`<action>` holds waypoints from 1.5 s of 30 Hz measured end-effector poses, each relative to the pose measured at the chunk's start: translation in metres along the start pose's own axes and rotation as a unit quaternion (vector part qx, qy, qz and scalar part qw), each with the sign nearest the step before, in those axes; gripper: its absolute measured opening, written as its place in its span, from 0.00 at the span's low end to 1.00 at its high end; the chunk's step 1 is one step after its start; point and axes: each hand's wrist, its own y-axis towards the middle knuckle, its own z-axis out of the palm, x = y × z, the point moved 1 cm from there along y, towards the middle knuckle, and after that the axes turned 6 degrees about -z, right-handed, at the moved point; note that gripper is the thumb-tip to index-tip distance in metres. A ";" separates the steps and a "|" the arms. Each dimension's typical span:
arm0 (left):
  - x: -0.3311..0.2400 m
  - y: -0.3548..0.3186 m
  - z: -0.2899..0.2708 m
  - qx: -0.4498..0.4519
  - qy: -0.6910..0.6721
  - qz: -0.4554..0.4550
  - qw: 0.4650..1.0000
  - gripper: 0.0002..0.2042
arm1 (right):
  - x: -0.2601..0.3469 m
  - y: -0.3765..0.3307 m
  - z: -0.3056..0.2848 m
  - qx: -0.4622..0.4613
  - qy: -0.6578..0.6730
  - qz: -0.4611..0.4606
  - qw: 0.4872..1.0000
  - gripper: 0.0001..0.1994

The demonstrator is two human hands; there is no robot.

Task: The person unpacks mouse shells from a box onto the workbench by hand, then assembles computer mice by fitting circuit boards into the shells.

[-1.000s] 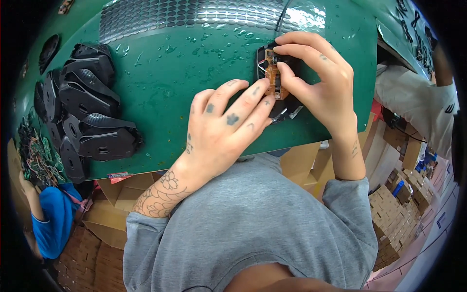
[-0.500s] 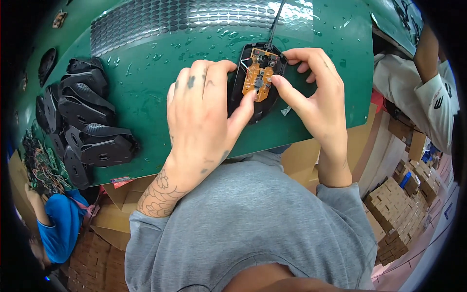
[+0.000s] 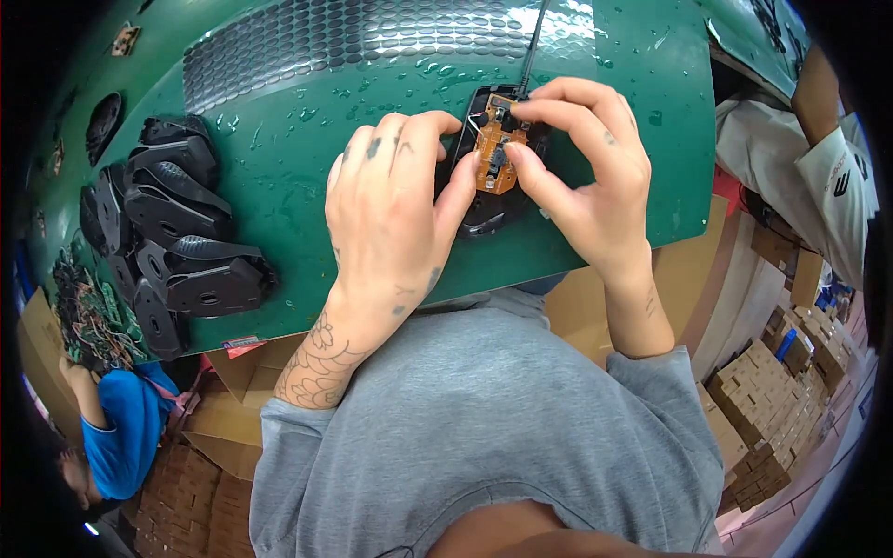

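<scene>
A black computer mouse base (image 3: 486, 216) with its cover off lies at the middle of the green table, its cable (image 3: 533, 51) running away to the far side. An orange-brown circuit board (image 3: 491, 167) sits in it, with thin wires along its left side. My left hand (image 3: 386, 205) grips the base's left side, fingers curled over the edge and thumb against the board's left border. Thumb and index finger of my right hand (image 3: 605, 181) press on the right part of the board, covering some of it; the other right fingers curl near the base's right edge.
Several black mouse covers (image 3: 191, 214) are piled at the left of the table (image 3: 298, 177). A bundle of green boards and wires (image 3: 93, 316) lies beyond them, near a person in blue (image 3: 126, 437). A dimpled clear sheet (image 3: 372, 42) covers the far side. Another person's sleeve (image 3: 828, 177) shows at right.
My right index finger has moved from the base's right edge onto the upper part of the board. My left thumb has shifted up along the board's left border.
</scene>
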 end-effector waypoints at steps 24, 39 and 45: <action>-0.001 -0.015 0.004 -0.029 -0.057 0.049 0.997 0.26 | -0.009 0.016 -0.002 0.007 -0.059 -0.085 0.995 0.16; 0.003 -0.017 0.011 -0.065 -0.048 0.067 0.995 0.26 | -0.008 0.021 -0.003 0.031 -0.091 -0.072 0.993 0.11; 0.003 -0.017 0.011 -0.064 -0.043 0.066 0.995 0.26 | -0.006 0.024 -0.002 0.034 -0.093 -0.066 0.993 0.11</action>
